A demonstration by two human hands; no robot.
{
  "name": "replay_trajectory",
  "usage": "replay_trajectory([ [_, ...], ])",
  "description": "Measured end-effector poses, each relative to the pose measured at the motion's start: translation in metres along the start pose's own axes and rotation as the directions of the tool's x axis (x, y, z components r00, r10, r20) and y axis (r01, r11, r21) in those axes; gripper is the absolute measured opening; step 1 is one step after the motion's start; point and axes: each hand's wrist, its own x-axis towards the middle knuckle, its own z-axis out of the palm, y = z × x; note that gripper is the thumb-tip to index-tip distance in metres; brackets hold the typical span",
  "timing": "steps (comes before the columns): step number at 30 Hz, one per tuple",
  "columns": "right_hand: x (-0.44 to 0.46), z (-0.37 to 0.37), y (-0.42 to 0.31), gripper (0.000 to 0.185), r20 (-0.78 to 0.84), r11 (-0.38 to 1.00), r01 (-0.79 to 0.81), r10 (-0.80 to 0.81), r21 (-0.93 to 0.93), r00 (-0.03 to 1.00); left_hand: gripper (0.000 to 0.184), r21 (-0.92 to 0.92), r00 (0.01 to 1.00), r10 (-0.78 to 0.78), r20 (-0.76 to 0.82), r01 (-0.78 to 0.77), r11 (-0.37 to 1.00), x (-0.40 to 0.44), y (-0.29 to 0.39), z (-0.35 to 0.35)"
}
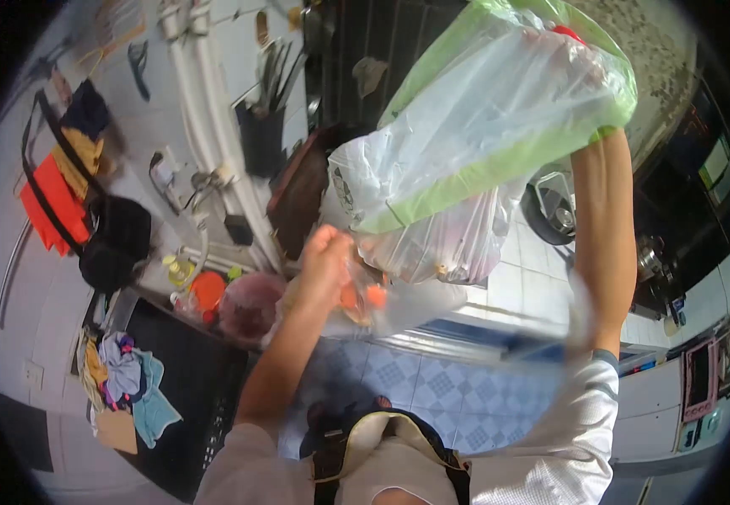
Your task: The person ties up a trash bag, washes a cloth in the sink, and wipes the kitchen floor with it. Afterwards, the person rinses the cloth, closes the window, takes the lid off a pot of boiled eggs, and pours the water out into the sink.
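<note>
A large translucent white and green plastic bag (474,126) is raised across the upper right, bulging at its lower end. My right hand (586,69) is at the upper end of this bag, blurred behind its film, and the bag hangs from it; a small red patch shows beside it. Lower down, at the bag's left corner, my left hand (329,257) is closed in a fist. Its fingers pinch a clear plastic bag (357,303) with orange pieces in it, smeared by motion. What the big bag holds is hard to make out.
A white-tiled counter (525,269) runs below the bag, with a dark pan (550,210) on it. At left stand a pinkish bowl (251,307), an orange lid (207,290) and a yellow bottle (178,269). A knife holder (261,135) is by the pipes (209,126).
</note>
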Motion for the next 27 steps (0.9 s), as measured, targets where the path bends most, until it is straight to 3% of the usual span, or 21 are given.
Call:
replay_trajectory([
  [2, 0.009, -0.012, -0.020, 0.013, 0.083, 0.998, 0.014, -0.018, 0.054, 0.996, 0.008, -0.053, 0.996, 0.076, 0.040, -0.074, 0.996, 0.020, 0.018, 0.031],
  [8, 0.035, -0.043, -0.044, 0.019, 0.279, 0.981, 0.090, -0.136, 0.170, 0.950, 0.012, -0.098, 0.986, 0.056, 0.157, -0.041, 0.994, 0.062, 0.036, 0.078],
  [10, 0.048, -0.064, -0.036, 0.009, 0.298, 0.955, -0.092, 0.004, 0.281, 0.954, 0.015, -0.077, 0.984, 0.052, 0.173, -0.039, 0.996, 0.075, 0.028, 0.073],
  [11, 0.053, -0.079, -0.031, 0.009, 0.296, 0.957, -0.081, -0.006, 0.280, 0.955, 0.015, -0.057, 0.990, 0.037, 0.136, -0.030, 0.998, 0.082, 0.021, 0.068],
  [13, 0.063, -0.112, -0.009, 0.004, 0.140, 0.994, -0.010, -0.006, 0.113, 0.990, 0.015, -0.048, 0.997, 0.005, 0.076, -0.002, 0.999, 0.099, -0.002, 0.045],
  [16, 0.073, -0.139, 0.027, 0.014, -0.084, 0.989, 0.027, -0.040, -0.143, 0.996, 0.014, -0.128, 0.998, -0.034, -0.054, 0.027, 0.991, 0.107, -0.015, 0.026],
  [18, 0.067, -0.142, 0.047, 0.010, -0.027, 0.985, -0.020, 0.016, -0.169, 1.000, 0.014, -0.124, 0.998, -0.018, -0.068, 0.009, 0.992, 0.111, -0.014, 0.009],
  [20, 0.059, -0.140, 0.060, 0.015, -0.022, 0.937, -0.112, 0.111, -0.331, 0.994, 0.012, -0.114, 1.000, -0.012, -0.025, 0.009, 0.993, 0.114, -0.013, -0.006],
  [24, 0.057, -0.131, 0.076, 0.016, -0.043, 0.944, -0.144, 0.137, -0.298, 0.990, 0.015, -0.090, 0.998, -0.036, -0.055, 0.031, 0.995, 0.121, -0.017, -0.025],
  [27, 0.050, -0.106, 0.066, 0.017, -0.013, 0.958, -0.106, 0.107, -0.268, 0.994, 0.013, 0.007, 0.985, -0.058, -0.162, 0.060, 0.998, 0.117, -0.015, -0.025],
])
